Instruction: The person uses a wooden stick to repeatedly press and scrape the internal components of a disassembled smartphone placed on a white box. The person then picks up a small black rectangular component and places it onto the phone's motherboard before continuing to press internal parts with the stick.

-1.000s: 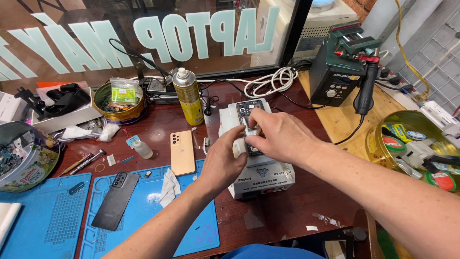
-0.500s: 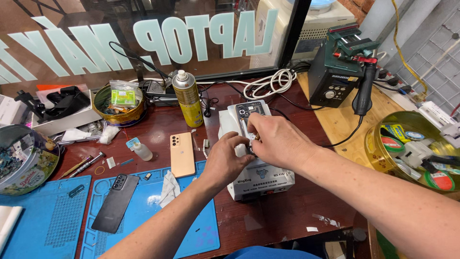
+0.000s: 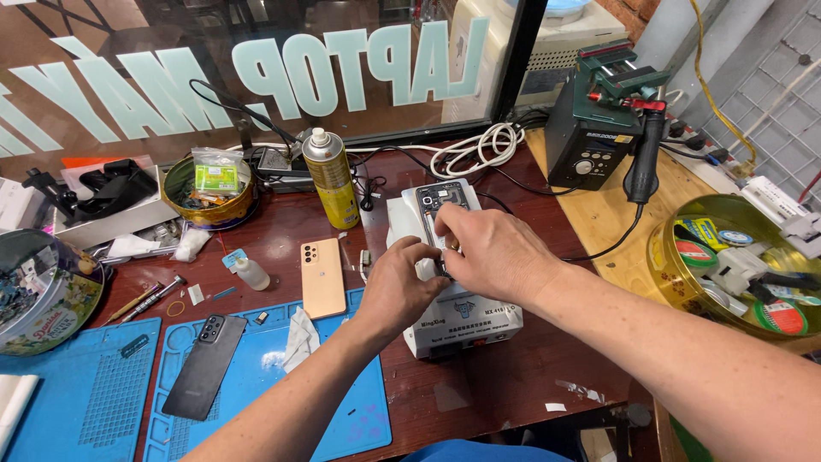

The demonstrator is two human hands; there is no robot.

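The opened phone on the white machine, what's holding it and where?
Both hands, left hand and right hand, pinch the opened phone at its lower end.

a dark reddish-brown wooden worktop [image 3: 513, 393] fills the scene, joined at the right by a paler plywood section [image 3: 616, 231]. behind it stands a large glass window [image 3: 171, 51] with big pale mirrored lettering and a black frame post [image 3: 522, 51], daylight showing through. at the far right, a brick wall corner [image 3: 633, 13] meets a grey metal grille [image 3: 770, 94].

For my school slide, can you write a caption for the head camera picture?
Both hands, left hand and right hand, work on an opened phone atop a white machine.
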